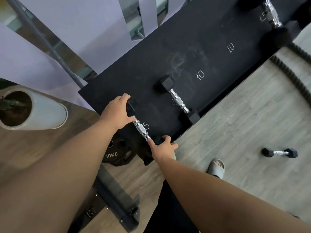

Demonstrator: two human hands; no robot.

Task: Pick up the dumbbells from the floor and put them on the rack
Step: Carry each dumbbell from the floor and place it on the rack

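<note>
Both hands are on one dumbbell (141,128) lying at the near left end of the rack (210,52), beside a chalked "5". The left hand (117,111) has its fingers wrapped over the far head; the right hand (164,147) has its fingers curled round the near head, with the forefinger stretched out along the chrome handle. The near head sits right at the rack's front edge, and that is the main risk: let go with the weight biased forward and it could tip or roll off toward the foot (216,167) below (only an open sandal there). The handle is knurled, but the hands hold the rubber heads, so a loose hold could slide.

A second dumbbell (176,98) already rests on the rack just to the right, its near head also at the edge; a sideways nudge while settling the first could knock it. One more dumbbell (279,152) lies on the floor (235,132) well to the right, still to be fetched, near a thick rope (292,76) that might catch a step.
</note>
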